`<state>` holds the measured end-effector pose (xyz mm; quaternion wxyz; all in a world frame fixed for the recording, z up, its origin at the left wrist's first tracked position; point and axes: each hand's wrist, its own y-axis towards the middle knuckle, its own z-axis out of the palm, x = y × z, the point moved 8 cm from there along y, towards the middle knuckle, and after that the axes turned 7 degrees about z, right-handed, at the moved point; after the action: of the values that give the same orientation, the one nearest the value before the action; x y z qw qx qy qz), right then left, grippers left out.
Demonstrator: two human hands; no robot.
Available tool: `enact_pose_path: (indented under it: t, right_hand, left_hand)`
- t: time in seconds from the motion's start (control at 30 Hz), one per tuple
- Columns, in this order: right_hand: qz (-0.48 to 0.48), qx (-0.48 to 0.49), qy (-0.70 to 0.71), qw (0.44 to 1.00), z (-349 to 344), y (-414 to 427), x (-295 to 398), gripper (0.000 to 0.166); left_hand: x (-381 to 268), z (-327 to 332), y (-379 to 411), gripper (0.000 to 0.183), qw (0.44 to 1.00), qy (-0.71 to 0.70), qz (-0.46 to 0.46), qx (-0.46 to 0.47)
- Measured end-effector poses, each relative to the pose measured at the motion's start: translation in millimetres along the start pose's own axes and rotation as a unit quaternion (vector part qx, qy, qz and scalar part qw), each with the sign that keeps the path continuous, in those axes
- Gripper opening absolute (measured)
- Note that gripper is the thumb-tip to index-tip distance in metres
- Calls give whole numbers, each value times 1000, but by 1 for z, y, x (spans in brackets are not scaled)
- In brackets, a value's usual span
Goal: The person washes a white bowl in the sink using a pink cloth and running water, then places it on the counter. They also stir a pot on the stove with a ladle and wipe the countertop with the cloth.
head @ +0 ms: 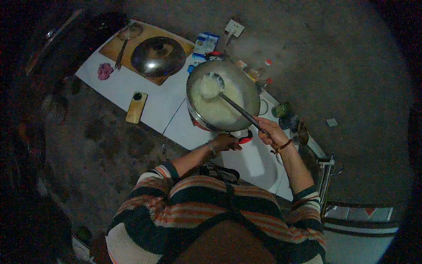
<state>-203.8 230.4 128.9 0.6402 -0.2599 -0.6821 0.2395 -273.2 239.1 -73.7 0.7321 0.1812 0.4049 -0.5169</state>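
My right hand (271, 130) is closed around the dark handle of a ladle (240, 110). The ladle's round bowl lies over a pale, creamy mixture (216, 109) inside a wide metal pot (248, 86). The mixture covers much of the pot's bottom; whether it is liquid or paste is hard to tell in the dim light. At the pot's near side, my left hand (226, 142) has its fingers at the red and black side handle (244, 137) and appears to grip its left end. A second red and black handle (214, 55) sits on the far side.
Left on the white countertop (171, 94) lie a domed lid (159, 56) on a wooden board (110, 49), a long-handled skimmer (122, 52), a purple cloth (105, 71) and a yellow phone (136, 108) near the front edge. A blue-white packet (205, 44), several jars (281, 110) and a faucet (325, 171) line the back and right.
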Motion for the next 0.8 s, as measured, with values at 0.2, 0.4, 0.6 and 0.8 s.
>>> enact_pose_path:
  t: [0.2,0.4,0.6,0.8]
  right_hand:
    - [-94,-95,-36,990,-43,3,18,41]
    - [-237,-225,-302,895,-63,24,24,38]
    - [-203,-357,-587,698,-32,60,18,39]
    - [-236,-160,-354,891,-21,95,-8,34]
  left_hand:
    - [-19,7,-14,26,999,-17,-12,-35]
    - [-11,4,-7,24,1000,-11,8,-12]
    - [-16,2,-7,32,995,-53,57,-57]
    - [-12,2,-1,30,996,-71,30,-48]
